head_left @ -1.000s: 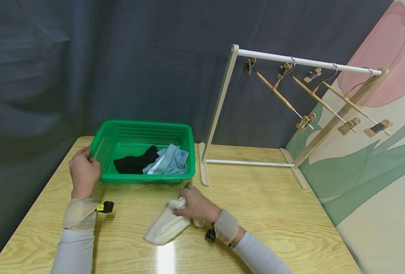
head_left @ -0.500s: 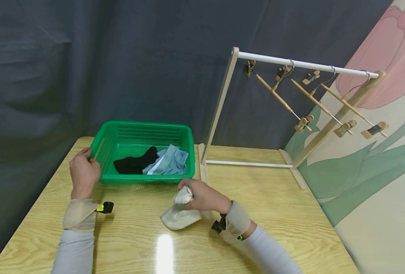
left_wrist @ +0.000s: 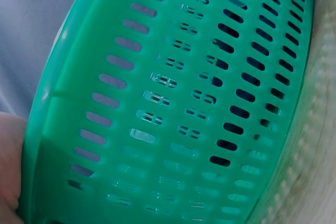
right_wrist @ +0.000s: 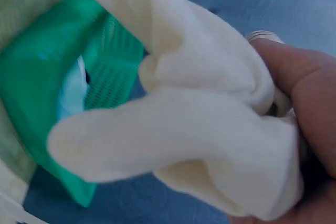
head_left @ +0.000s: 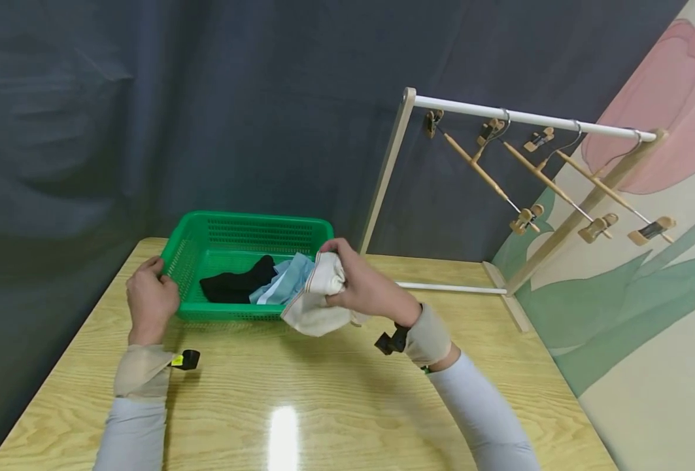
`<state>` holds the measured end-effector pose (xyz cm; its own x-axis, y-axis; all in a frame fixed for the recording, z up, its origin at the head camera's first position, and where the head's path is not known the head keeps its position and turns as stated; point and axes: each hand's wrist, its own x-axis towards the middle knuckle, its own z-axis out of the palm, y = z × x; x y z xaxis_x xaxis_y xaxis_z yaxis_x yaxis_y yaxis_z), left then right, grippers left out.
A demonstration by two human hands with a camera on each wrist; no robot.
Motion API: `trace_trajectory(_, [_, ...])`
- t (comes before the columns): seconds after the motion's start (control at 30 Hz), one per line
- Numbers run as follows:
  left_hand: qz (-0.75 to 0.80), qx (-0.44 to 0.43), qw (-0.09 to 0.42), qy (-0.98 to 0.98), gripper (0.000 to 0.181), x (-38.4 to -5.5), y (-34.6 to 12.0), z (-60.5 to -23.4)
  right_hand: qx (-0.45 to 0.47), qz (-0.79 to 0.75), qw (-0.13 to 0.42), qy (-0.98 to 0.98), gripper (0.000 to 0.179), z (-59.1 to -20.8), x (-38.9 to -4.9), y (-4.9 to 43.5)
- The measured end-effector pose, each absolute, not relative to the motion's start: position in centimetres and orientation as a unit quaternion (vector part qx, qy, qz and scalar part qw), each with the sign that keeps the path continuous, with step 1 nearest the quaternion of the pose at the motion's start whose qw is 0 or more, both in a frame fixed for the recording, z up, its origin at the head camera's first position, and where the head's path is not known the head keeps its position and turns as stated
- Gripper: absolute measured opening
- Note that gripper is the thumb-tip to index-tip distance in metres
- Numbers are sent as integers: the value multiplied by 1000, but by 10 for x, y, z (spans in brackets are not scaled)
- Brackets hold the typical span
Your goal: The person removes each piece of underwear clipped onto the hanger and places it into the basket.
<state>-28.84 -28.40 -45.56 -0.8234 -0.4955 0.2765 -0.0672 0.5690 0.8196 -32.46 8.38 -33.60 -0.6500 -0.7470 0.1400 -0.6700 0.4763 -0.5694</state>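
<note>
A cream cloth (head_left: 318, 313) with a dark-stitched edge hangs bunched from my right hand (head_left: 367, 284), which grips its top. It overlaps the front right corner of the green plastic basket (head_left: 223, 313) in the head view. Up close in the right wrist view, the cream cloth (right_wrist: 173, 129) falls in thick, rounded folds. My left hand (head_left: 150, 297) holds the basket's left rim, fingers curled over it. Inside the basket lie a black cloth item (head_left: 235, 282) and a light blue one (head_left: 293, 278) with a white strip, the blue one partly hidden behind the cream cloth.
To the right stands a rack with a white top rail (head_left: 465, 110) and wooden legs. Several wooden clip hangers (head_left: 479, 171) hang from it. A dark curtain (head_left: 265, 118) is behind, and a painted wall (head_left: 647, 314) borders the wooden table (head_left: 218, 418) at right.
My right hand has lifted the cream cloth off the table and carried it up to the basket's right front corner. My left hand has stayed on the basket's rim.
</note>
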Motion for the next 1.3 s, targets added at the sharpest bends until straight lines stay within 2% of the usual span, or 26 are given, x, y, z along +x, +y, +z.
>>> trace_trajectory(0.2, [-423, 170, 245, -856, 48, -289, -281, -454, -423, -254, -21, 870, 57, -319, -353, 69])
trace_trajectory(0.37, [-420, 163, 246, -858, 49, -290, -277, -454, -415, -241, -29, 877, 61, -322, -377, 57])
trace_trajectory(0.63, [-413, 155, 250, -862, 48, -287, -269, -456, -389, -250, 27, 886, 76, -349, -404, 41])
trace_trajectory(0.9, [-413, 156, 253, -861, 49, -285, -265, -454, -341, -110, 164, 919, 76, -358, -399, 39])
trace_trajectory(1.1, [-411, 160, 248, -862, 49, -284, -264, -453, -323, -78, 150, 931, 66, -354, -389, 40])
trace_trajectory(1.3, [-410, 160, 242, -865, 49, -283, -262, -452, -345, -49, 216, 912, 66, -361, -388, 38])
